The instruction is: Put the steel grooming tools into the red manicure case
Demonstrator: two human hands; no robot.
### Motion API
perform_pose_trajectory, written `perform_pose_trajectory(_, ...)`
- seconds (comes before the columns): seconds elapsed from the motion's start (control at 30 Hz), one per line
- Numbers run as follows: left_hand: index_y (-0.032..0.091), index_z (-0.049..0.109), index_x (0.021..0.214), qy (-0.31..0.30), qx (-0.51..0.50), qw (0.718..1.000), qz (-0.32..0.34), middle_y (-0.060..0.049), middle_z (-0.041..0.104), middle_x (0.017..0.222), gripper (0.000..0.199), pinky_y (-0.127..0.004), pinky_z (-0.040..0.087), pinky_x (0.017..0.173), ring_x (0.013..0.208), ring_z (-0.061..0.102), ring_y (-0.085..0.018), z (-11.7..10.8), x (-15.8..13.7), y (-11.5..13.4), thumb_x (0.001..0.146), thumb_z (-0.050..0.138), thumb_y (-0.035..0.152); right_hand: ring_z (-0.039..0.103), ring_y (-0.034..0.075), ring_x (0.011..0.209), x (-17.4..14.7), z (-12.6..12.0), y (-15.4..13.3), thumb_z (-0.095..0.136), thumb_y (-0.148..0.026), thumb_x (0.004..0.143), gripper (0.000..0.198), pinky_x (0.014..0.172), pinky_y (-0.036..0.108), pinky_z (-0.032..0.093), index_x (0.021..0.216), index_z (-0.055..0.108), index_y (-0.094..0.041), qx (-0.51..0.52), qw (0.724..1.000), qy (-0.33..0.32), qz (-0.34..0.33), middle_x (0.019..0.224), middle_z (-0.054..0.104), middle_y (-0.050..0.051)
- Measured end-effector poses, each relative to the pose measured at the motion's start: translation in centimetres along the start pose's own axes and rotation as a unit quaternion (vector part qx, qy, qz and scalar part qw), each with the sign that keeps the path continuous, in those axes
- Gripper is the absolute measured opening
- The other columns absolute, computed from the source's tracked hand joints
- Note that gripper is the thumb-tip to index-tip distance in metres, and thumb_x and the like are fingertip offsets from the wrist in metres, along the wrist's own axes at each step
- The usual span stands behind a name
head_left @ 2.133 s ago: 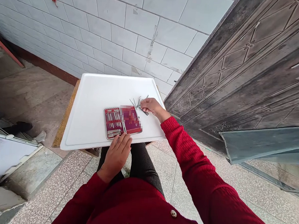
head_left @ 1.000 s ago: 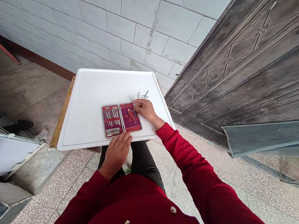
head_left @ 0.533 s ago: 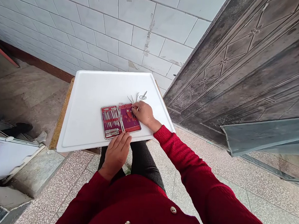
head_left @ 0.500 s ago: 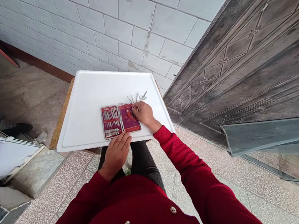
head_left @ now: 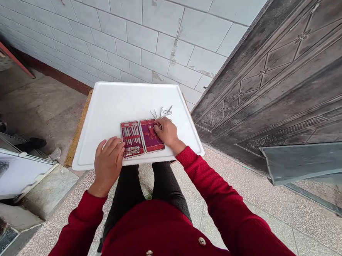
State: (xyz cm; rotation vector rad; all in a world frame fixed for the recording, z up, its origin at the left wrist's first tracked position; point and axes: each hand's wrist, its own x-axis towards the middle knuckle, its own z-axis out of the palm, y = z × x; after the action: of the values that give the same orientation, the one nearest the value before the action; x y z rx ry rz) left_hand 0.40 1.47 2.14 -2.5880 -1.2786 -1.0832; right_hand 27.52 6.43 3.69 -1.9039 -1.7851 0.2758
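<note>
An opened manicure set case (head_left: pixel 154 145), red and purple inside, lies on a white tabletop (head_left: pixel 111 101). Its left half carries several metal tools (head_left: pixel 132 135) in loops, with nail clippers (head_left: pixel 132 151) at the bottom. My left hand (head_left: pixel 108 164) rests at the case's left edge, fingers spread and holding nothing. Over the upper part of the right half, my right hand (head_left: pixel 167 132) has its thumb and fingers pinched together by a red flap; what they hold is hidden. Small scissors (head_left: pixel 167 111) and a few thin metal tools (head_left: pixel 154 114) lie just beyond this hand.
A white tiled wall (head_left: pixel 118 43) rises behind the table, and a dark patterned door (head_left: pixel 266 79) stands to the right. Grey-green sheeting (head_left: pixel 308 159) leans near the door. At left on the floor is a white panel (head_left: pixel 18 169) among clutter.
My left hand has moved left, from the case's lower middle to its left edge, with its fingers now spread. My right hand stays pinched at the right half. The whole view has shifted slightly.
</note>
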Motion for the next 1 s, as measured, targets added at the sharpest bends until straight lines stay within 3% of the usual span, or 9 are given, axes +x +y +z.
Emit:
perform_pose_trajectory(0.1, 0.02, 0.068, 0.124, -0.032, -0.014, 0.999, 0.0, -0.011, 0.072, 0.134, 0.034, -0.053, 0.046, 0.112, 0.134, 0.061, -0.03, 0.0, -0.5, -2.0, 0.106, 0.04, 0.023, 0.062, 0.023, 0.097, 0.0, 0.1, 0.1, 0.056, -0.022, 0.096, 0.025, 0.08, 0.032, 0.047, 0.113, 0.073, -0.019, 0.003, 1.0, 0.001, -0.003, 0.107, 0.069, 0.008)
perform_pose_trajectory(0.33, 0.022, 0.071, 0.121, -0.083, -0.029, 0.996, 0.021, -0.011, 0.072, 0.133, 0.031, -0.056, 0.048, 0.111, 0.135, 0.059, -0.033, 0.0, -0.6, -2.3, 0.105, 0.047, 0.034, 0.063, 0.022, 0.097, 0.2, 0.0, 0.3, 0.058, -0.021, 0.095, 0.025, 0.083, 0.032, 0.048, 0.113, 0.074, -0.018, 0.027, 1.0, 0.0, 0.0, 0.103, 0.07, 0.007)
perform_pose_trajectory(0.57, 0.023, 0.069, 0.129, -0.153, -0.111, 0.981, 0.028, -0.012, 0.064, 0.146, 0.054, -0.054, 0.051, 0.113, 0.134, 0.06, -0.033, -0.6, 0.3, -4.6, 0.1, 0.051, 0.065, 0.064, 0.02, 0.091, 1.0, -0.4, 0.5, 0.062, -0.019, 0.09, 0.022, 0.085, 0.032, 0.049, 0.107, 0.077, -0.018, 0.05, 0.998, -0.019, 0.012, 0.097, 0.071, 0.005)
perform_pose_trajectory(1.0, 0.024, 0.076, 0.12, -0.126, -0.124, 0.984, 0.013, -0.012, 0.07, 0.138, 0.058, -0.055, 0.055, 0.109, 0.129, 0.065, -0.033, -0.4, 0.3, -4.6, 0.097, 0.051, 0.071, 0.066, 0.019, 0.086, 1.2, -0.5, 0.4, 0.064, -0.02, 0.088, 0.021, 0.08, 0.031, 0.05, 0.102, 0.079, -0.02, 0.063, 0.998, -0.019, 0.024, 0.097, 0.074, 0.004)
